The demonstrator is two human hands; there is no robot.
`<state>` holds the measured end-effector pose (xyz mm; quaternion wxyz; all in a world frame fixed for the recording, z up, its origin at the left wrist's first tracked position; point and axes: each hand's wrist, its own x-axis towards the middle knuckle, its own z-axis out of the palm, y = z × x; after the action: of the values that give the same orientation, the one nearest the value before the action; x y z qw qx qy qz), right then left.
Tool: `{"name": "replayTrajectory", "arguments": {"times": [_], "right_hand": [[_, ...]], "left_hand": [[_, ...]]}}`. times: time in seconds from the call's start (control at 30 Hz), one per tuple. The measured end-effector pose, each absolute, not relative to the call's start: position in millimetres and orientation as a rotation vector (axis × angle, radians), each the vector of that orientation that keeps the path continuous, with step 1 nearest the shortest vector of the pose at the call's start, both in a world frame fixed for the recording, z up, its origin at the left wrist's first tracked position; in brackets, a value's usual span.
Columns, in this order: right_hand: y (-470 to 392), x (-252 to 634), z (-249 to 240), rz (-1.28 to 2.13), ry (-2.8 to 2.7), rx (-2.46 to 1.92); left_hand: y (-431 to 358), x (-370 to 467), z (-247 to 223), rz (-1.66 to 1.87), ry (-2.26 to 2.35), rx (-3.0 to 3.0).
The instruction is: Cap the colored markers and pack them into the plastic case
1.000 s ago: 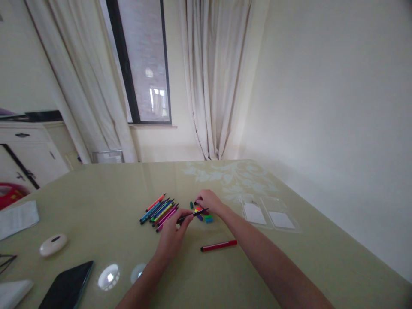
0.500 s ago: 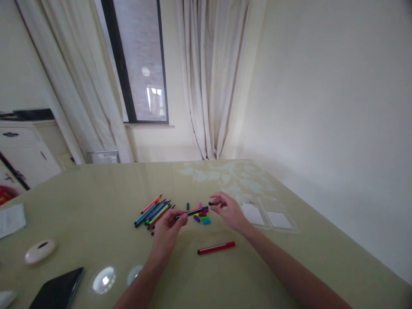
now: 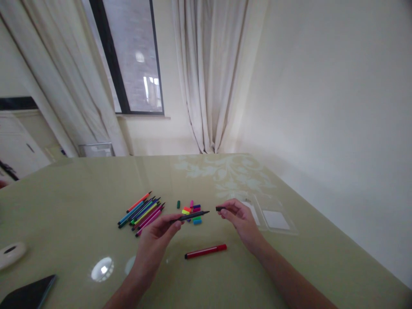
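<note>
Between the fingertips of my left hand [image 3: 157,236] is a black marker [image 3: 195,215], its bare tip pointing right. My right hand [image 3: 241,221] pinches a small black marker cap [image 3: 220,208], a short gap away from that tip. Beyond the marker lies a loose heap of coloured caps [image 3: 197,221], partly hidden behind it. Several uncapped markers [image 3: 141,212] lie side by side to the left of my left hand. A red marker [image 3: 206,251] with its cap on rests on the table nearer to me, between my forearms.
An opened clear plastic case [image 3: 280,219] with white inserts lies behind my right hand on the greenish table [image 3: 219,283]. Toward the left edge are a white mouse [image 3: 12,255] and a dark tablet-like device [image 3: 30,294]. A wall [image 3: 337,150] borders the table's right side.
The marker's tip now shows bare, and the black cap sits upright to its right in line with it. My view has shifted right, so the table things appear further left.
</note>
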<state>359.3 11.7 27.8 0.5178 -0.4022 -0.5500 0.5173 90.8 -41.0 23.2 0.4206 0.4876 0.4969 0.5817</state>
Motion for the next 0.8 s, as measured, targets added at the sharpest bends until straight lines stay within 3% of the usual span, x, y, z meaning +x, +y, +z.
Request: {"name": "replayTrajectory", "arguments": {"times": [0.23,0.8], "right_hand": [[5.1,360.0,34.9,1.231,-1.301,-0.953],[0.5,358.4,37.4,1.189,-1.414,-0.937]], "left_hand": [[-44.3,95.4,26.3,1.34,1.302,1.226],[-44.4,97.0,23.2,1.425,1.219,1.266]]}}
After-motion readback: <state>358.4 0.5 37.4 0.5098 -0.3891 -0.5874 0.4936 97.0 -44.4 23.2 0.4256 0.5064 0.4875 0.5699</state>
